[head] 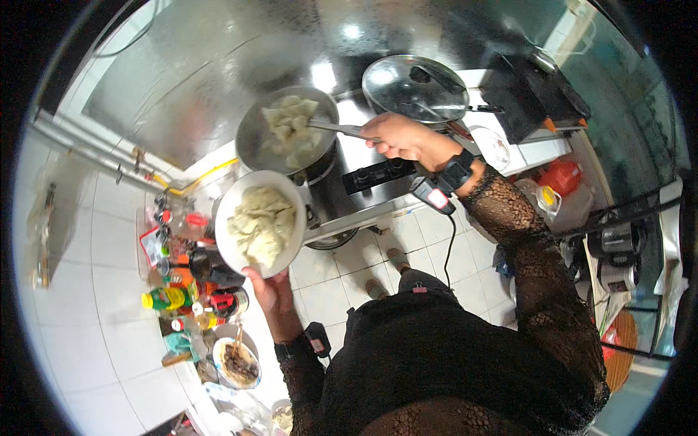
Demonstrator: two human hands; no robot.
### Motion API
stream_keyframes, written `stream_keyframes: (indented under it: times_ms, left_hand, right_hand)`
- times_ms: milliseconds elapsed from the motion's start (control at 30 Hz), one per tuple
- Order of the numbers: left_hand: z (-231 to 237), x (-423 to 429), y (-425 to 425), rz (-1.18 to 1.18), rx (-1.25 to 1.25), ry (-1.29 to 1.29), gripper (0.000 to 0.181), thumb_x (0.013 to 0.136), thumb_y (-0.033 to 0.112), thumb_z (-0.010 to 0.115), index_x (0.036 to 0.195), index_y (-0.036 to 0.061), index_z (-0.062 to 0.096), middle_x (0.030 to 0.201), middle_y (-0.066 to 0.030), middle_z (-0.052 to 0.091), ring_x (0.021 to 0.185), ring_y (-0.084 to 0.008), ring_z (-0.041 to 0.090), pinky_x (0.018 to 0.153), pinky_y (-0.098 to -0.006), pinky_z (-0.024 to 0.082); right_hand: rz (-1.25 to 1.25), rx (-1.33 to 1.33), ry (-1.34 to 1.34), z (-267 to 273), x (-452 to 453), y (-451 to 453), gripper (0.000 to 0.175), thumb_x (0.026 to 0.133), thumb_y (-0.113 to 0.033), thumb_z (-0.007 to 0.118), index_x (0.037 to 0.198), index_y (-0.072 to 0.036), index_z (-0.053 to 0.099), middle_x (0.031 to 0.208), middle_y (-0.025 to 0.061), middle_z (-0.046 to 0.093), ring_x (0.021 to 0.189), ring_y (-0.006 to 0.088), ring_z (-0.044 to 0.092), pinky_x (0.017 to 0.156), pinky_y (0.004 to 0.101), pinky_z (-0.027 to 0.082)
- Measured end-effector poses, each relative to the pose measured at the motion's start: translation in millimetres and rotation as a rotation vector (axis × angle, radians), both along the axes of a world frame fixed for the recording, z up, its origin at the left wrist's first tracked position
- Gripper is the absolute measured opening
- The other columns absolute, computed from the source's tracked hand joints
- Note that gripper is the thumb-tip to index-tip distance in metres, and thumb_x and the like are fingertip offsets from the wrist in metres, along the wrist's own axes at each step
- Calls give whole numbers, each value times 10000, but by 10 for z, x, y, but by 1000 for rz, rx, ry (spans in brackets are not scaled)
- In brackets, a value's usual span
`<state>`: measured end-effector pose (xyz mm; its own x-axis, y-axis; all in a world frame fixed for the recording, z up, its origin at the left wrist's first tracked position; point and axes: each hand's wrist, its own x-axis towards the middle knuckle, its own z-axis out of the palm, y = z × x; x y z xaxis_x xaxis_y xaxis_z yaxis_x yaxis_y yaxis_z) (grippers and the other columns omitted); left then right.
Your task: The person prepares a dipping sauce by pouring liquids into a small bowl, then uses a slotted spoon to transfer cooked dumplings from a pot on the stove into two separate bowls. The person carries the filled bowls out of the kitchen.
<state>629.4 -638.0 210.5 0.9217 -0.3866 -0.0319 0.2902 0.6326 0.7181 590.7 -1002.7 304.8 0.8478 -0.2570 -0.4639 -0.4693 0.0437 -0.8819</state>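
My right hand [392,136] grips the metal handle of a ladle or skimmer [338,128], whose head is hidden under a heap of dumplings [292,117] over the pot. Pale, cloudy liquid and more dumplings show in the pot [248,155], which stands on the left side of a gas stove [354,201]. With my left hand [270,291] I hold the near rim of a white bowl [223,218] beside the pot's near side. Several cooked dumplings [262,223] are piled in the bowl, some with wrinkled wrappers.
A pan with a glass lid [403,90] stands at the stove's right. Sauce bottles [223,302] crowd the left counter, near a bowl of dark food with chopsticks [237,362]. A white plate [491,147] lies right of the stove. A black cable [450,250] hangs from my right wrist.
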Motion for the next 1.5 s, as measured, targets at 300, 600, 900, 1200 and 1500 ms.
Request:
stream_keyframes:
  times_ms: [300, 600, 900, 1200, 1500]
  left_hand:
    - [252, -423, -151, -178, -103, -13, 725, 854, 456, 504, 1377, 63, 191, 1383, -131, 313, 1250, -304, 356, 1006, -499, 337]
    - [115, -796, -643, -363, -164, 160, 637, 881, 375, 511, 1371, 121, 194, 1368, -95, 337, 1239, -285, 374, 983, -477, 371]
    - [33, -1067, -1458, -416, -152, 149, 592, 898, 361, 491, 1362, 122, 212, 1360, -85, 348, 1219, -267, 401, 963, -451, 396]
    - [-22, -1707, -2708, -569, -196, 142, 555, 910, 361, 459, 1360, 130, 229, 1343, -80, 383, 1188, -258, 441, 945, -426, 429]
    - [-242, -2598, -3465, -693, -175, 227, 620, 880, 376, 511, 1368, 128, 220, 1365, -89, 351, 1218, -265, 406, 968, -448, 404]
  right_hand:
    - [-28, 6, 15, -191, -70, -59, 265, 873, -262, 507, 684, -76, 517, 519, -66, 444, 356, 11, 329, 268, 181, 168]
    - [3, 23, 23, 196, -274, -72, 259, 880, -251, 504, 714, -53, 517, 515, -52, 417, 358, 23, 317, 280, 179, 182]
    - [-119, 104, -35, 1260, -1778, -326, 354, 858, -104, 548, 1172, 34, 459, 773, 44, 522, 414, 14, 317, 305, 157, 211]
    - [-271, 68, 38, 1554, -3545, -987, 276, 873, -131, 536, 1098, 30, 517, 691, 14, 493, 405, 5, 334, 291, 149, 208]
    - [-548, -19, 52, 1350, -4818, -1828, 369, 883, -152, 530, 1203, 17, 460, 744, 7, 488, 410, 5, 336, 303, 142, 220]
